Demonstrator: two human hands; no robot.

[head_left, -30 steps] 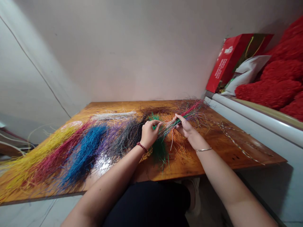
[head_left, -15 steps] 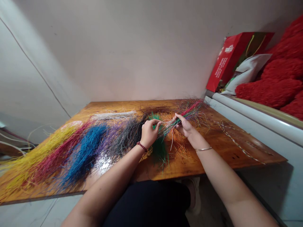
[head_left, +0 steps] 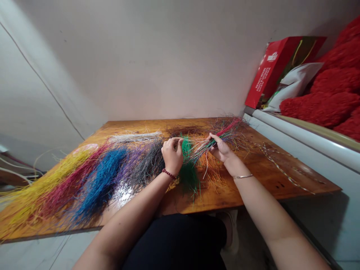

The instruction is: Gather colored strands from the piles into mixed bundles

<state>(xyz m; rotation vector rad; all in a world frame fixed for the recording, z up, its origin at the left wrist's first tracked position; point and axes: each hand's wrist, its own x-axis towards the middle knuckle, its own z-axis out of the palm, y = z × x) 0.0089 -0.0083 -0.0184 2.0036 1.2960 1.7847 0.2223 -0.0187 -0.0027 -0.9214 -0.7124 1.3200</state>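
Note:
My right hand (head_left: pixel 220 147) is closed round a mixed bundle of thin, coloured strands (head_left: pixel 225 131), with pink, green and pale ones among them. The bundle lies slantwise, its bushy end toward the back right of the table. My left hand (head_left: pixel 172 153) pinches the tips of a few pale strands (head_left: pixel 194 140) drawn out to the left, stretched between the two hands. Beneath and between the hands lie a green strand bunch (head_left: pixel 189 174) and an orange strand bunch (head_left: pixel 212 170). One white strand (head_left: pixel 207 161) dangles below the right hand.
Yellow (head_left: pixel 56 176), red (head_left: pixel 75 180), blue (head_left: pixel 101 183), purple (head_left: pixel 128 163) and grey strand bunches (head_left: pixel 146 161) spread over the wooden table (head_left: pixel 225 195). A white bunch (head_left: pixel 136 138) lies behind. At right are twisted cords (head_left: pixel 277 172), a red box-like bag (head_left: pixel 266 75) and red fluffy material (head_left: pixel 334 90).
My left hand has moved left and slightly up, away from the right hand, drawing the pale strands out straighter. The right hand stays nearly in place on the bundle.

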